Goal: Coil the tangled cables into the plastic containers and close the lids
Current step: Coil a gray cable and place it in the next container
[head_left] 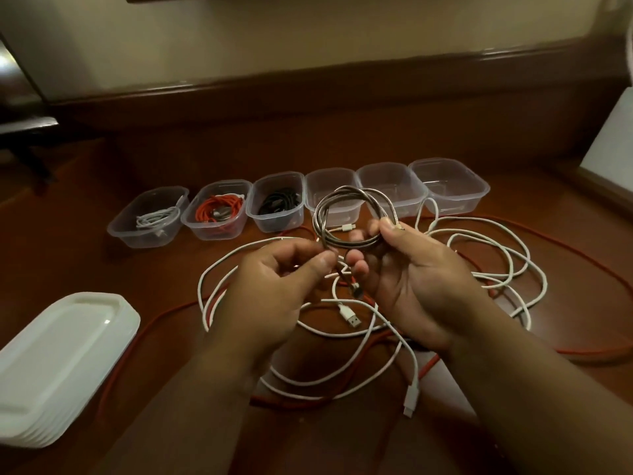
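Observation:
A grey braided cable (pixel 346 193) is wound into a loop held up between both hands. My right hand (pixel 411 279) grips the loop's right side, thumb on top. My left hand (pixel 274 286) pinches its lower left strand. Its free end (pixel 356 289) hangs between the hands. Behind stands a row of clear plastic containers: one with a white cable (pixel 150 217), one with a red cable (pixel 219 210), one with a black cable (pixel 277 200), and three with no cable (pixel 448 183). Tangled white cables (pixel 479 255) and a red cable (pixel 582 252) lie on the wooden surface.
A stack of white lids (pixel 58 365) sits at the near left. A white USB plug (pixel 351 317) lies under the hands, and another white plug (pixel 411 399) lies nearer to me. A wooden ledge (pixel 308 87) and wall run behind the containers.

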`<act>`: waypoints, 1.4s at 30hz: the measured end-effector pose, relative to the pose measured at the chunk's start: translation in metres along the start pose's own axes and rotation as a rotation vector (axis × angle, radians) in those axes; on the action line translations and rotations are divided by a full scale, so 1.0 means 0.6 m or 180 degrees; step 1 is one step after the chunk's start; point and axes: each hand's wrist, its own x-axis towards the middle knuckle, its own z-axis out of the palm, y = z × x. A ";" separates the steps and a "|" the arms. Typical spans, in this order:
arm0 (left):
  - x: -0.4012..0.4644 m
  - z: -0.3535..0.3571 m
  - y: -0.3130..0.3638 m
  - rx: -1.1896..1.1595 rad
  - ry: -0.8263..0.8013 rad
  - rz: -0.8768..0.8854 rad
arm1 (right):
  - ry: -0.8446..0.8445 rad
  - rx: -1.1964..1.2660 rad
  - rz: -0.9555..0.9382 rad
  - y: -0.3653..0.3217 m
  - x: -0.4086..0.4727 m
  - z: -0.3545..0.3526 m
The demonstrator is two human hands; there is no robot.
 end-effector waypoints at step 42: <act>0.003 0.026 -0.030 -0.0755 -0.0033 -0.0099 | 0.0427 -0.2731 -0.0342 0.028 0.011 -0.006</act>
